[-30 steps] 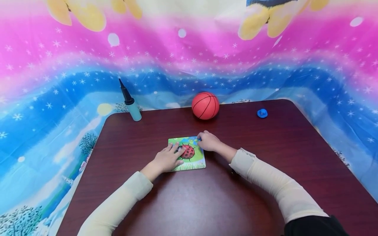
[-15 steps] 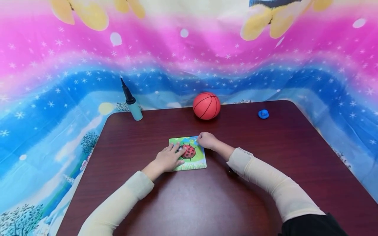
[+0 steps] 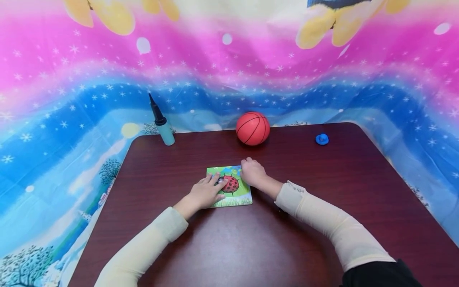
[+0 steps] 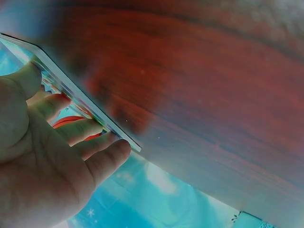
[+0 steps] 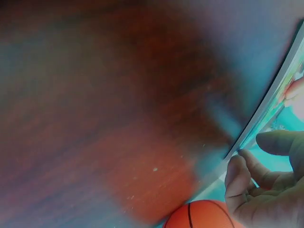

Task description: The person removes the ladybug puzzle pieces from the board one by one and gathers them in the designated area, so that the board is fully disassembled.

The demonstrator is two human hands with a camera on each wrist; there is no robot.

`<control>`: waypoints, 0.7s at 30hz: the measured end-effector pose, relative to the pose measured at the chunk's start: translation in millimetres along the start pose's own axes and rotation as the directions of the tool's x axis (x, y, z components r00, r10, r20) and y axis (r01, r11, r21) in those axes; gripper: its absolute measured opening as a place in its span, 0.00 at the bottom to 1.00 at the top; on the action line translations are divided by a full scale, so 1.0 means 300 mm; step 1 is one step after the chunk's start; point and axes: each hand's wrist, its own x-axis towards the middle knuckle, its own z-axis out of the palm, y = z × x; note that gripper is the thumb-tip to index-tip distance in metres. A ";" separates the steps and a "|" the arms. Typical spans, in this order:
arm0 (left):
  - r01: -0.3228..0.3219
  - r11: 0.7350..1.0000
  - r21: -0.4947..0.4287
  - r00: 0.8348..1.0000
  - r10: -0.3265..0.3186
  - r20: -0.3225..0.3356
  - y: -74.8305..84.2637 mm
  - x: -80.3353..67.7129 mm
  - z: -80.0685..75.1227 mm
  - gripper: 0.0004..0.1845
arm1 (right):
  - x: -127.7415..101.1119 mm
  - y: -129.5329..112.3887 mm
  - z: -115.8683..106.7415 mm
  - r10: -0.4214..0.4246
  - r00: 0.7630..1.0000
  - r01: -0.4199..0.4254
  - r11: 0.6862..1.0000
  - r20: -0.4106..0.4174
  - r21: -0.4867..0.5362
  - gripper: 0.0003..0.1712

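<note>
Left hand [image 3: 205,193] lies flat, fingers straight, on the puzzle [image 3: 236,194] near the table [image 3: 322,191] centre, fingertips on the ladybug. Right hand [image 3: 253,172] rests at the puzzle's far right corner, fingers curled onto it; we cannot tell whether it pinches a piece. We judge both hands equally near. Head view shows the picture; wrist views show only the board's thin edge [image 4: 85,105] under the fingers.
</note>
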 end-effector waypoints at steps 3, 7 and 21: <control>-0.004 1.000 0.005 1.000 0.004 -0.004 -0.001 0.001 0.002 0.31 | 0.015 0.010 0.003 0.004 1.000 -0.004 1.000 -0.006 0.004 0.06; 0.003 1.000 0.020 1.000 -0.003 0.003 -0.004 0.006 0.008 0.31 | 0.031 0.024 0.010 0.023 1.000 -0.023 0.999 0.021 0.030 0.05; 0.036 0.999 0.002 0.999 -0.036 0.034 0.004 0.011 0.005 0.31 | 0.007 0.010 -0.009 0.014 1.000 -0.013 0.997 -0.016 0.074 0.07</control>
